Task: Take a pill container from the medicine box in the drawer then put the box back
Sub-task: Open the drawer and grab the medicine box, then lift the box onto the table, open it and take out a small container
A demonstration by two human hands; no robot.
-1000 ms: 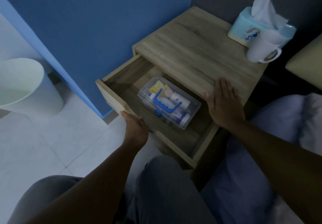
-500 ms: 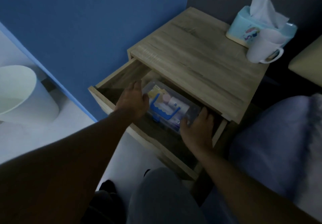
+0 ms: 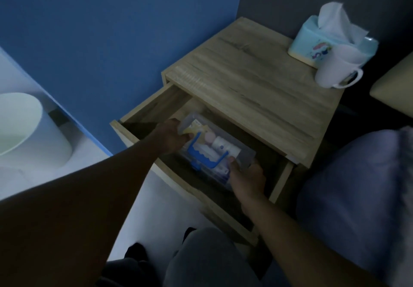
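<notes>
The drawer point(image 3: 134, 131) of the wooden nightstand point(image 3: 257, 90) stands pulled out. Inside it lies the clear plastic medicine box point(image 3: 244, 156) with a blue handle point(image 3: 201, 155) on its lid; a white pill container point(image 3: 224, 147) and other packets show through the plastic. My left hand point(image 3: 171, 138) grips the box's left end. My right hand point(image 3: 247, 178) grips its right front corner, thumb on the lid. The box looks tilted, its right end slightly raised.
A light blue tissue box point(image 3: 324, 41) and a white mug point(image 3: 335, 70) stand at the nightstand's back right. A white bin point(image 3: 26, 128) sits on the floor at left by the blue wall. My knees and a bed with blue bedding point(image 3: 357, 186) lie near.
Both hands left the drawer front and the nightstand top, reached into the drawer and closed on the two ends of the medicine box.
</notes>
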